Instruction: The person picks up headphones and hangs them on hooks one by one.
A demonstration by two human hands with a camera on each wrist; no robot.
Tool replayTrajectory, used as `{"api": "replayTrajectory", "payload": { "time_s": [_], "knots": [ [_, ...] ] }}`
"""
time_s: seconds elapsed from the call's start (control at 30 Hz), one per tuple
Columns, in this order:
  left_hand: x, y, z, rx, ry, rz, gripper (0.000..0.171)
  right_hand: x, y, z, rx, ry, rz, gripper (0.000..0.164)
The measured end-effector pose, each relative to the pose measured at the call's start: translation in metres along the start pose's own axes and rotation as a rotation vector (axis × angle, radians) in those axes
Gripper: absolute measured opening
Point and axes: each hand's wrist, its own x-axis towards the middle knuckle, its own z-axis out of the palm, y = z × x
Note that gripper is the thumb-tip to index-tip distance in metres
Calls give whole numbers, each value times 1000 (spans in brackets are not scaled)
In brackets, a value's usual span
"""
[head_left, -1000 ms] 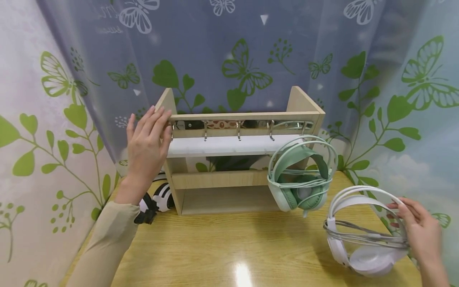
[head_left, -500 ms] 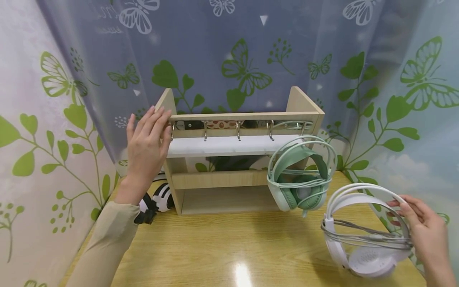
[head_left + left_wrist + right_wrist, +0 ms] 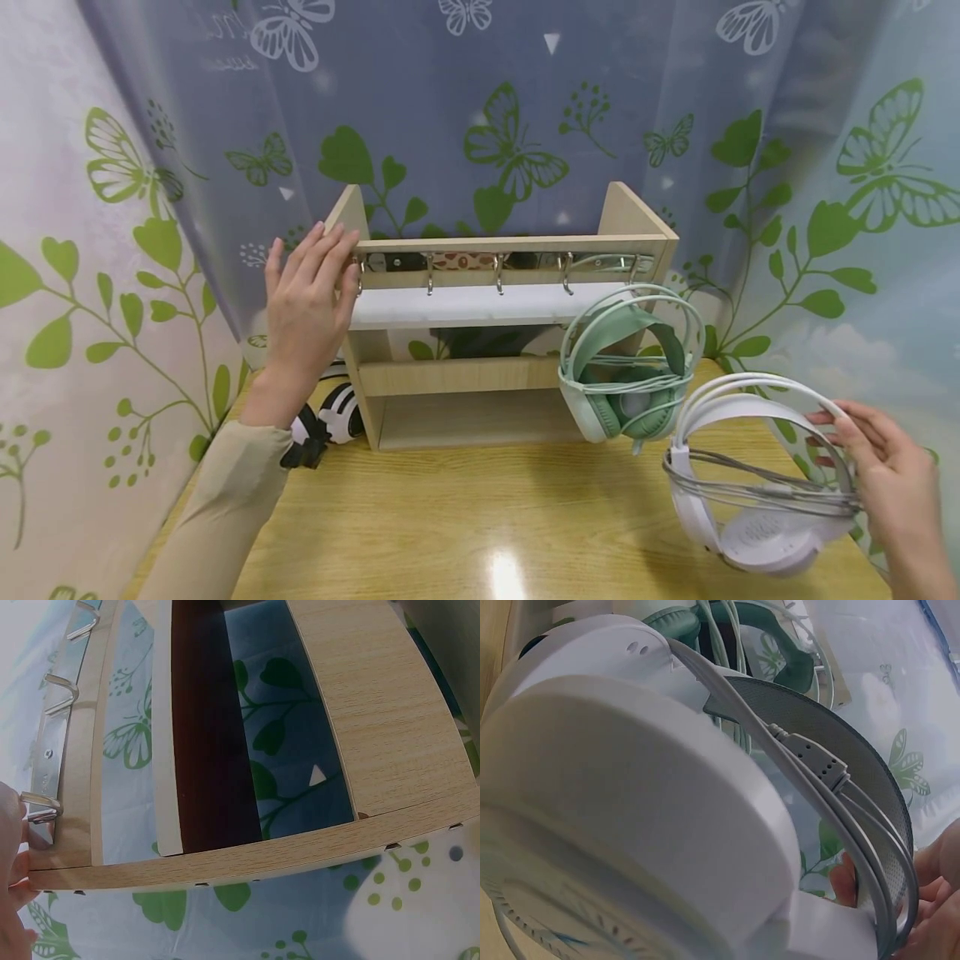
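Observation:
White headphones [image 3: 780, 533] with a grey cable wound around them hang from my right hand [image 3: 888, 475], which grips the right side of the headband. Close up in the right wrist view, one ear cup [image 3: 630, 787] fills much of the frame, and the fingers show at lower right. My left hand [image 3: 307, 304] rests on the upper left corner of a light wooden rack [image 3: 457, 379]. A metal strip with several hooks [image 3: 498, 275] runs along the rack's top front. Mint green headphones [image 3: 630, 367] hang at the right end of that strip.
Black-and-white striped headphones [image 3: 341, 412] lie on the wooden table [image 3: 450, 525] behind the left forearm, beside the rack. A white shelf board [image 3: 465, 304] spans the rack below the hooks. Curtains with printed leaves and butterflies [image 3: 517, 146] enclose the table at the back and sides.
The white headphones have moved slightly up and to the left, and my right hand has risen a little. My left hand and the rack have stayed in place.

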Motion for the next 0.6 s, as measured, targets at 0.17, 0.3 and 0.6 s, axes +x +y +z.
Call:
{"api": "replayTrajectory", "payload": {
  "time_s": [0.17, 0.3, 0.6],
  "knots": [
    [0, 0, 0, 3, -1, 0, 38, -1, -8, 2, -31, -45, -13, 24],
    [0, 1, 0, 1, -2, 1, 37, -3, -14, 5, -47, -60, -17, 25],
    [0, 1, -1, 2, -3, -1, 38, -3, -25, 14, -54, -62, -48, 26]
  ]
}}
